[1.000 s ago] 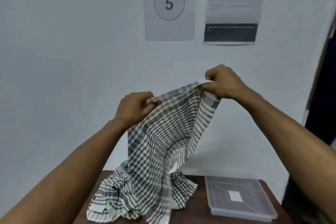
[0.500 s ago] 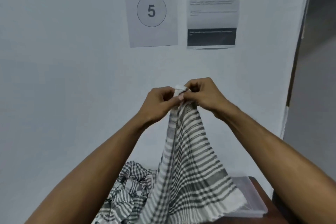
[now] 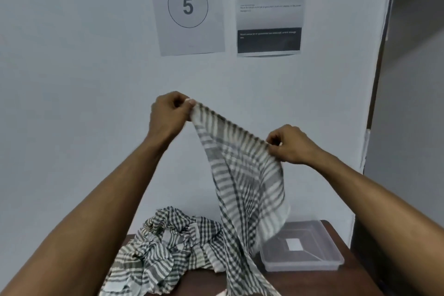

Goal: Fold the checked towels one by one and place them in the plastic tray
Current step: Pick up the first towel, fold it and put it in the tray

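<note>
Item: grey-and-white checked cotton towel (image 3: pixel 242 175), held aloft in front of a pale wall. The left hand (image 3: pixel 168 115) pinched one end of the towel's upper edge between thumb and curled fingers; the right hand (image 3: pixel 288 145) pinched the other end of that edge in the same way, lower than the left and well apart from it. The edge ran taut and sloping between the two grips. Below the grips the cloth hung in loose folds, its lower part trailing down toward the near edge of the view.

Item: crumpled heap of further grey-and-white checked towels (image 3: pixel 165 247), lying on a dark brown wooden table (image 3: pixel 336 279), below the left-hand grip and touching the hanging towel's lower part.

Item: shallow rectangular clear plastic tray (image 3: pixel 310 247) bearing a white label at its centre, resting on the table below the right-hand grip, just beside the hanging cloth, whose lower corner partly overlapped it in the view.

Item: white paper sign reading "WORKSTATION 5" (image 3: pixel 188 7), fixed to the wall above the left-hand grip. Beside it, above the right-hand grip, a white printed notice with a dark band (image 3: pixel 269 7); its text was too blurred to read.
</note>
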Demonstrator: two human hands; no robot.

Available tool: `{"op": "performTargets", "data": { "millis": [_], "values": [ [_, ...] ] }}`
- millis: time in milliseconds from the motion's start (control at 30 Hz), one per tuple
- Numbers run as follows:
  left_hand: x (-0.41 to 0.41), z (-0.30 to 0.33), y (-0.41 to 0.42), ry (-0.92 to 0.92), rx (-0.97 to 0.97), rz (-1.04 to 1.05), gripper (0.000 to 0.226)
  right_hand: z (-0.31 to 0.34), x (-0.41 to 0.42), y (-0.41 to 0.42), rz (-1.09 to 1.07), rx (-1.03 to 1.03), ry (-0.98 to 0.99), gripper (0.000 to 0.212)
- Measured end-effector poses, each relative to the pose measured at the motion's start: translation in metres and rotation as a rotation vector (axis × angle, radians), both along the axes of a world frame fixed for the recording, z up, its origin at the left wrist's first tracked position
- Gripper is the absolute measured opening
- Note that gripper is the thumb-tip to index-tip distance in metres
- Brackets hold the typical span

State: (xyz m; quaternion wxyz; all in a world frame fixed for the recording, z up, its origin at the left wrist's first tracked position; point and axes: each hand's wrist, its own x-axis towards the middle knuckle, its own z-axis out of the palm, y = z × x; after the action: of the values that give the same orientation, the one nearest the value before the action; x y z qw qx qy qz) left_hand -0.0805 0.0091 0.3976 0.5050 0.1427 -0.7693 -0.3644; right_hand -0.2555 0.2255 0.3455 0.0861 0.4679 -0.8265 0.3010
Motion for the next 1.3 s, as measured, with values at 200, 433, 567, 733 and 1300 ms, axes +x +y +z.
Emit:
{"op": "performTargets", "data": {
  "millis": [200, 433, 567, 733, 1300],
  "values": [
    [0.029, -0.033, -0.033, 0.132, 0.253, 0.098, 0.014, -0.028, -0.032, 0.043, -0.221, 0.108, -0.008, 0.009],
    [0.072, -0.059, -0.03, 0.268, 0.305, 0.042, 0.015, -0.028, -0.008, 0.098, 0.255, -0.738, -0.576, 0.015],
    [0.084, -0.051, -0.017, 0.416, 0.298, -0.012, 0.016, -0.015, 0.005, 0.094, 0.282, -1.071, -0.571, 0.009],
    [0.028, -0.041, -0.047, 0.058, 0.467, 0.088, 0.01, -0.003, -0.039, 0.028, -0.273, -0.964, -0.351, 0.013],
    [-0.032, -0.114, 0.067, -0.093, 0.649, -0.237, 0.02, -0.096, 0.058, -0.074, -0.086, -0.577, 0.198, 0.018]
  ]
}}
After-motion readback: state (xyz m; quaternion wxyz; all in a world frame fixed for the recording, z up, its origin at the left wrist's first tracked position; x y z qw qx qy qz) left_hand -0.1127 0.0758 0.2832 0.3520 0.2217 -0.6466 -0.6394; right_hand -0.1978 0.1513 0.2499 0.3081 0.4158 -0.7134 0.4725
